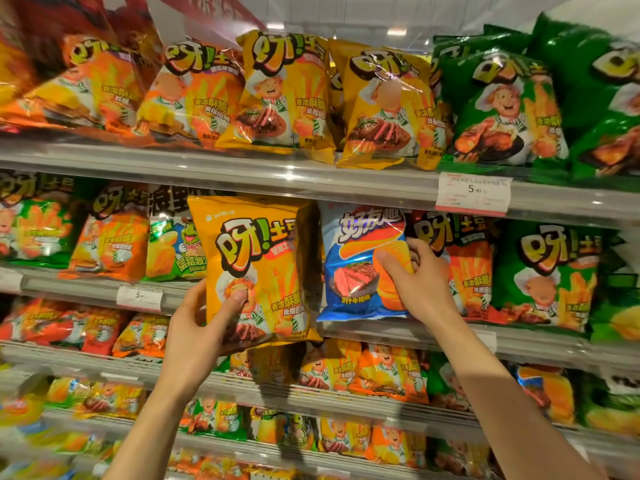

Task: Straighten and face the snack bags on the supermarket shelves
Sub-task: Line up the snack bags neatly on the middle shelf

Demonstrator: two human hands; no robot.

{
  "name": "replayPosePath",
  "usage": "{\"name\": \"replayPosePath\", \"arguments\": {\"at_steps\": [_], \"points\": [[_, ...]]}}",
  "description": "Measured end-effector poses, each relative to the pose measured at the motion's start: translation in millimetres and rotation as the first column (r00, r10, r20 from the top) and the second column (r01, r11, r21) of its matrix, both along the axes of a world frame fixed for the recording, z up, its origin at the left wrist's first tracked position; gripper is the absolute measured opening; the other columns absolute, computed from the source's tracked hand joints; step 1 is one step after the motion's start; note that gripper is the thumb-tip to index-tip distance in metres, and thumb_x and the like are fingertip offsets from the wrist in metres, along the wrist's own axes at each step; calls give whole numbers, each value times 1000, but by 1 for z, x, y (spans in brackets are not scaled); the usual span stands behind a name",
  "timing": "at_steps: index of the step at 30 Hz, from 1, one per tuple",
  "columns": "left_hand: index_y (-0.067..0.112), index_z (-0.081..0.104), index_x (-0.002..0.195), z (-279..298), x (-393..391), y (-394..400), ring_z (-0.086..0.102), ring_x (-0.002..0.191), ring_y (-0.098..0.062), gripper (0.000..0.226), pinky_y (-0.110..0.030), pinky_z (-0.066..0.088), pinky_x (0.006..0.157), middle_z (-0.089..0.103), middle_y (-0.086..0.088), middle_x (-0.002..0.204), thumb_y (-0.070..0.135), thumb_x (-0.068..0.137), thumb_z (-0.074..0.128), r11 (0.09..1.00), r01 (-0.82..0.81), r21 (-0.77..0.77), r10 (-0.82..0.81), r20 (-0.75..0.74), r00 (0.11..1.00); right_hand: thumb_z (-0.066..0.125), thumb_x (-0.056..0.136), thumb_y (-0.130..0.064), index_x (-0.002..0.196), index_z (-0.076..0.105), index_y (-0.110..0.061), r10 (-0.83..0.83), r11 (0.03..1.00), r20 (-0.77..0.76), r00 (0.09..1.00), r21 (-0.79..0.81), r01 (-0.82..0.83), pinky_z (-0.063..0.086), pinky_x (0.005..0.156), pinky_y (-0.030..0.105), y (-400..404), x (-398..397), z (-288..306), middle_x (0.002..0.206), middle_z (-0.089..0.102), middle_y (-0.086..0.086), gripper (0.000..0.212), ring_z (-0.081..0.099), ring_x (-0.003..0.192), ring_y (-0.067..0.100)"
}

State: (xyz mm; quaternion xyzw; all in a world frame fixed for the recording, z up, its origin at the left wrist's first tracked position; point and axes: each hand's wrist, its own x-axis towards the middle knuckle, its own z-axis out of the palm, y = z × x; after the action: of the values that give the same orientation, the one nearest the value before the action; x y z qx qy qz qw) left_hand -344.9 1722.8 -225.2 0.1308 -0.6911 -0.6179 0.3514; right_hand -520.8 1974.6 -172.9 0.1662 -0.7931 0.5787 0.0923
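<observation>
Held out in front of the second shelf (242,181) from the top: a yellow snack bag (256,268), upright, printed face forward, clamped at its lower left corner in the grip of the left hand (197,327), thumb (235,299) pressed on the front panel, remaining fingers hidden behind. Just right of that grip, touching the yellow bag's right edge: a blue snack bag (360,265) with a steak picture, standing upright on the same shelf and pinched at its right side in the grip of the right hand (415,282), thumb (388,261) on the front, fingertips curled around the bag's right edge. Both grips closed firmly on their bags; both forearms reaching up from below.

Right of the right-hand grip: an orange bag (464,271) partly hidden behind the hand, then a green bag (550,275) facing forward. Left of the left-hand grip: a green-and-blue frog bag (173,247), an orange bag, and another green one, blurred. Below and left of that grip, on the shelf rail: a small white price label (138,297).

Above both grips, on the top shelf: a row of orange, yellow bags (284,91) and green bags (502,109), leaning slightly, with a white and red price tag (472,194) reading 5.90 on the rail up and right of the right-hand grip. Below both grips: three more shelves packed with smaller, blurred snack bags.
</observation>
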Motion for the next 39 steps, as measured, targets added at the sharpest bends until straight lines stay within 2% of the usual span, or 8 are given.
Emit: {"name": "replayPosePath", "arguments": {"at_steps": [5,9,12,18,21,25,31,39], "points": [[33,54,128,4,-11,14,64,90,18,55,-14,50,74,68,23,106,50,78,68,1000,2,-30,-1,34,999,70,91,-45,131,55,-28,39,997,41,998,-67,-37,56,95,36,35,16,-12,118,68,-11,46,66,107,4],[33,41,135,9,-31,41,47,86,37,53,1,40,77,48,34,113,42,89,65,996,35,-88,-29,63,998,71,81,-63,145,46,-30,7,998,65,998,-58,-3,50,106,45,71,26,-21,136,62,-8,76,59,126,16],[27,42,144,12,-54,56,47,113,13,65,-14,36,95,49,22,128,51,88,63,986,59,-158,-49,62,997,70,86,-57,144,50,-27,-30,995,84,996,-93,38,52,104,47,93,31,-22,129,68,-9,68,64,119,13],[39,57,118,29,-103,64,62,96,13,26,-9,47,82,66,22,108,46,95,65,936,80,-343,-70,41,997,64,95,-41,126,62,-30,-83,987,76,994,-132,93,52,103,45,116,36,-20,109,74,-18,32,68,106,4],[33,56,124,31,-122,65,64,105,-4,32,-26,53,89,68,10,118,51,97,60,921,100,-376,-91,41,995,63,97,-39,121,64,-33,-79,986,77,994,-143,89,52,103,45,116,38,-17,109,74,-18,25,68,107,5],[23,44,143,27,-131,70,55,117,-7,51,-18,46,94,57,5,134,49,101,54,936,114,-332,-90,85,992,65,91,-52,129,61,-30,-63,983,88,994,-165,77,50,106,50,115,38,-19,118,73,-13,44,66,114,11],[19,27,158,22,-141,77,44,139,-18,74,-40,40,115,44,-2,154,56,99,51,949,31,-313,-17,48,999,65,70,-85,143,48,-35,-87,982,87,992,-159,100,45,111,52,120,30,-31,139,61,-11,90,56,131,18],[16,24,160,10,-138,79,33,149,-20,69,-31,28,115,33,-2,163,52,103,44,876,131,-465,-74,137,988,67,80,-72,139,51,-36,-67,981,112,991,-174,86,49,107,50,119,33,-28,130,66,-14,70,61,124,14]]}}
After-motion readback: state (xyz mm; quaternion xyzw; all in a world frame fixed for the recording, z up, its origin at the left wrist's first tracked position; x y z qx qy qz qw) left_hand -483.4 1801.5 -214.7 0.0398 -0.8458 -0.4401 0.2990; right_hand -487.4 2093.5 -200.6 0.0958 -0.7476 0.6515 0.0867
